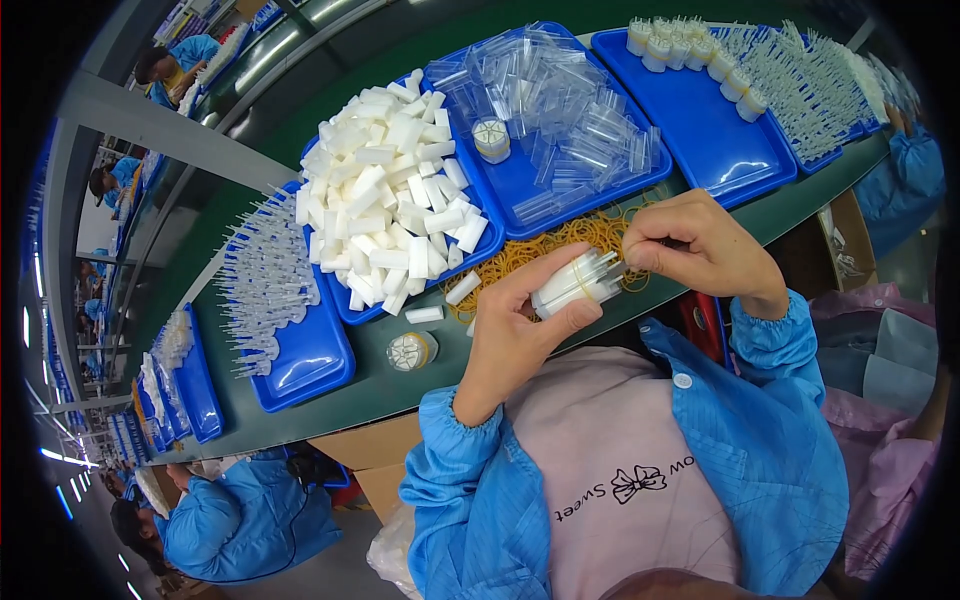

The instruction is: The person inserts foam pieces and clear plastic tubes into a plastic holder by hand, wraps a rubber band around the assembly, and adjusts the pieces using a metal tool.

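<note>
My left hand (515, 330) grips a bundle of white plastic pieces (578, 281) just above the near edge of the green table (330, 395). My right hand (695, 250) pinches at the bundle's far end, where a yellow rubber band wraps it. Under both hands lies a loose heap of yellow rubber bands (560, 240). A blue tray piled with white plastic blocks (390, 200) stands to the left of my hands, and a blue tray of clear plastic pieces (560, 110) lies behind them.
A banded round bundle (410, 350) and loose white blocks (425, 314) lie on the table. More blue trays (300, 350) with clear parts stand left and far right (720, 130). Other people in blue coats work at lower left (240, 520), far right and behind. A cardboard box (365, 445) sits under the table.
</note>
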Demonstrator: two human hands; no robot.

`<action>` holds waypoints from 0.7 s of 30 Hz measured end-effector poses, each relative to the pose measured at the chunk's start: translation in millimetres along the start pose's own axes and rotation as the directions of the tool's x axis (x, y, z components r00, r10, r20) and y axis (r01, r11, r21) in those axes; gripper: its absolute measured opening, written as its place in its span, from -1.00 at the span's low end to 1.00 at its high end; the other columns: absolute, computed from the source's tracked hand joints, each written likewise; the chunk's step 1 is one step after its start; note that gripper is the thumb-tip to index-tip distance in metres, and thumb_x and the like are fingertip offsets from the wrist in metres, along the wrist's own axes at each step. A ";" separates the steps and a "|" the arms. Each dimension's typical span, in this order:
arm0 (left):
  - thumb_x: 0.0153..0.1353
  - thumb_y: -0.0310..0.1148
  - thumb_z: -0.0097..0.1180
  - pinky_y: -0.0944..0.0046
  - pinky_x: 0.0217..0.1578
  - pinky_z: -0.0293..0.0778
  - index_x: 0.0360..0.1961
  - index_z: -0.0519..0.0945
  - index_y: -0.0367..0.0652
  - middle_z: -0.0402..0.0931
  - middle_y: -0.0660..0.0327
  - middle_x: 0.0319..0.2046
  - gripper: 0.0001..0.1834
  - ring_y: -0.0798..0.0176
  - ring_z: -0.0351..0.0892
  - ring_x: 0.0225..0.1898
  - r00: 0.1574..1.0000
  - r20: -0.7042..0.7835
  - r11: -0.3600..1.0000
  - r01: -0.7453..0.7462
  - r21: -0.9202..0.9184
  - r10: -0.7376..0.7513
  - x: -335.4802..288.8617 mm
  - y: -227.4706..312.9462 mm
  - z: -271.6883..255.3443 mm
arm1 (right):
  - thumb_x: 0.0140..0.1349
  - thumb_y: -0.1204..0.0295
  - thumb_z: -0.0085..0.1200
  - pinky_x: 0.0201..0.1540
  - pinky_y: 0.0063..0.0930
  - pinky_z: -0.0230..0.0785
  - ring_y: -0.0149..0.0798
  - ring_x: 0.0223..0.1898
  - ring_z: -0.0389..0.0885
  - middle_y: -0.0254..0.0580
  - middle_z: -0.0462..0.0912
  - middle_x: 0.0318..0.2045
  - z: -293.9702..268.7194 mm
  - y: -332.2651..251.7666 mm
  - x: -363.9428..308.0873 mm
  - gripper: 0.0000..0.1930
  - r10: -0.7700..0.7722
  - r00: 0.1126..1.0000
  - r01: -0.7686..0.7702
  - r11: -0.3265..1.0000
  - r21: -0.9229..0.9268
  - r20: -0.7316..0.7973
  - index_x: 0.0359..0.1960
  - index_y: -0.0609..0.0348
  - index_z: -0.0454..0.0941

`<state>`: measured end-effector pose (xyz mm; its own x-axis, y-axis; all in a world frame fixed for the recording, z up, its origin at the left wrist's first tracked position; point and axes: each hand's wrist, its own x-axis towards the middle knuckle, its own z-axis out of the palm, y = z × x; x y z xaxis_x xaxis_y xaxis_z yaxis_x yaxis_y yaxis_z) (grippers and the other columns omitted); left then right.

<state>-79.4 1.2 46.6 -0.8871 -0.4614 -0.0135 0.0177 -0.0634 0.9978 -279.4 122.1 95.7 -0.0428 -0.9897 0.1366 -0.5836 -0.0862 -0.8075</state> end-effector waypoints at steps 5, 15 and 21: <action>0.08 -0.36 0.37 0.39 -0.10 0.47 0.11 0.53 -0.28 0.59 0.17 -0.09 -0.45 0.41 0.53 -0.13 1.000 0.012 1.000 0.022 -0.013 -0.022 1.1 0.1 -0.6 | 0.17 0.41 0.09 -0.52 -0.41 0.29 -0.23 -0.58 0.53 -0.15 0.56 -0.58 2.5 4.5 2.6 -0.85 -0.045 0.999 0.045 0.999 -0.001 -0.003 -0.42 0.26 0.57; 0.07 -0.36 0.37 0.38 -0.09 0.47 0.10 0.53 -0.29 0.59 0.15 -0.09 -0.45 0.40 0.54 -0.13 0.993 0.097 0.997 0.076 -0.026 -0.073 2.8 -9.4 -1.1 | 0.17 0.35 0.11 -0.54 -0.37 0.28 -0.18 -0.60 0.53 -0.23 0.56 -0.64 -11.2 5.7 4.8 -0.83 -0.064 0.974 0.095 0.986 -0.135 0.216 -0.48 0.18 0.59; 0.08 -0.39 0.36 0.38 -0.09 0.47 0.10 0.53 -0.30 0.59 0.16 -0.10 -0.47 0.40 0.53 -0.14 0.989 0.120 0.995 0.093 -0.029 -0.089 4.5 -6.4 -0.9 | 0.17 0.34 0.11 -0.55 -0.39 0.27 -0.18 -0.60 0.53 -0.24 0.57 -0.64 -18.3 6.7 3.9 -0.82 -0.064 0.969 0.098 0.986 -0.137 0.238 -0.48 0.19 0.59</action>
<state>-83.1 -1.3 40.1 -0.9342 -0.3440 -0.0946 -0.0518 -0.1316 0.9900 -298.3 119.8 101.3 0.1889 -0.9809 0.0471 -0.6902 -0.1667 -0.7042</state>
